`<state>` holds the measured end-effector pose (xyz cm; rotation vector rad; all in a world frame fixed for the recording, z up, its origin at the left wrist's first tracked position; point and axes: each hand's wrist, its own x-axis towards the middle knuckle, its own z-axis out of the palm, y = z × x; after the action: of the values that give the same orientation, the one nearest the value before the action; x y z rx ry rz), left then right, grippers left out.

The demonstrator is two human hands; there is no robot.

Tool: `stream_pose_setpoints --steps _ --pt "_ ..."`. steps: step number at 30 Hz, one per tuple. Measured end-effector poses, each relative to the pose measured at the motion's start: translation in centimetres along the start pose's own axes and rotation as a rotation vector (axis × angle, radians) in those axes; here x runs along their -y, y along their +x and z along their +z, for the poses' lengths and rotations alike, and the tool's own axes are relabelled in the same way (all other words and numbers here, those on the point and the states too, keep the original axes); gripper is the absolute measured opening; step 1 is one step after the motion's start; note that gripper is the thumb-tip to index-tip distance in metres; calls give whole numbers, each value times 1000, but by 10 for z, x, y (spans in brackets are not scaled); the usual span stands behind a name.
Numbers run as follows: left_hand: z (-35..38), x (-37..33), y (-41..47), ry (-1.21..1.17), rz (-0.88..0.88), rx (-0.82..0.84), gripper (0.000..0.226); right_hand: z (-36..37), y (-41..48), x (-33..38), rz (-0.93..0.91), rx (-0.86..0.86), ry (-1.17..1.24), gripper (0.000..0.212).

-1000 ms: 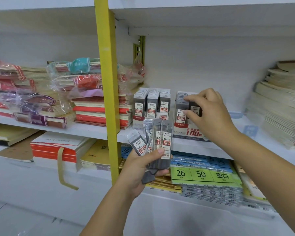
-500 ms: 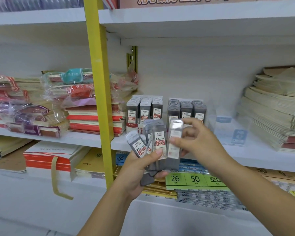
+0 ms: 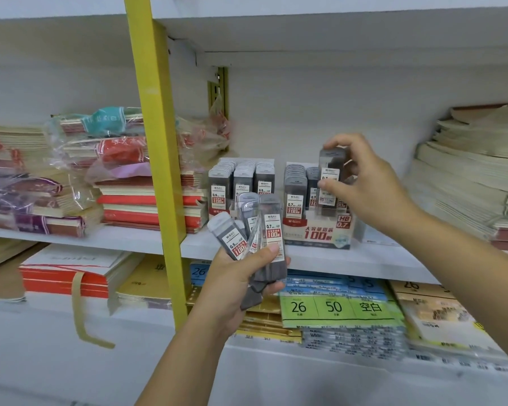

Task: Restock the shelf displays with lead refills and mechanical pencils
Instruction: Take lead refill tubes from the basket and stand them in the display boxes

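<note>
Head view: my left hand (image 3: pixel 241 276) is low and centre, in front of the shelf's (image 3: pixel 129 238) front edge. Its fingers and thumb are curled round a fan of refill packs (image 3: pixel 255 230). Labels read 0.5 on the left-most pack and 0.7 on the right one; the packs between are blurred.

My right hand (image 3: pixel 367 191) is up over the shelf. Thumb and fingertips pinch one refill pack (image 3: pixel 330 177), upright, w/ a finger on its top end. It sits just above the right side of the 0.7 display box (image 3: pixel 317 230); can't tell if it touches the packs already in there.

That box stands near the front edge of the shelf, marked HB 0.7, w/ rows of packs upright inside. Just beside it on the left is the 0.5 display box (image 3: pixel 241 183), also filled.

A yellow upright (image 3: pixel 156 142) crosses the shelf left of the boxes. Red and cream notebooks (image 3: pixel 147 200) are stacked against it, w/ wrapped bundles (image 3: pixel 100 148) on top and further left. Paper stacks (image 3: pixel 467 177) lie at the shelf's right end. On the lower shelf (image 3: pixel 276 356), green label sheets (image 3: pixel 335 306) show 26 and 50.
</note>
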<state>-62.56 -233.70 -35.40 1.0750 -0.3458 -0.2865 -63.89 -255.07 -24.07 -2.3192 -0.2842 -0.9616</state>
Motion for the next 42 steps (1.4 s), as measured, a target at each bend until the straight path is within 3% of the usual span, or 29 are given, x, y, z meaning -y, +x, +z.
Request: stream_pose_setpoints --steps 9,16,19,21,24,28,31,37,42 --pt "0 1 6 28 2 7 52 7 10 -7 22 -8 74 53" --pt "-2 -1 6 32 0 -7 54 15 3 -23 -25 9 -220 22" --pt "-1 -2 5 29 -3 -10 56 13 1 -23 -16 21 -331 19" --pt "0 -3 3 30 -2 -1 55 12 -4 -17 -68 -59 -351 18" --pt "3 -5 1 41 -5 14 53 17 -21 3 -129 -123 -148 12" --pt "7 -3 -4 66 -3 53 52 33 -40 25 154 143 237 48" --pt "7 -2 -7 76 -4 78 48 40 -45 25 237 212 430 43" --pt "5 -2 -8 59 -20 98 27 43 -53 20 285 143 528 31" --pt "4 0 -6 21 -15 68 41 26 -44 19 286 -43 486 28"
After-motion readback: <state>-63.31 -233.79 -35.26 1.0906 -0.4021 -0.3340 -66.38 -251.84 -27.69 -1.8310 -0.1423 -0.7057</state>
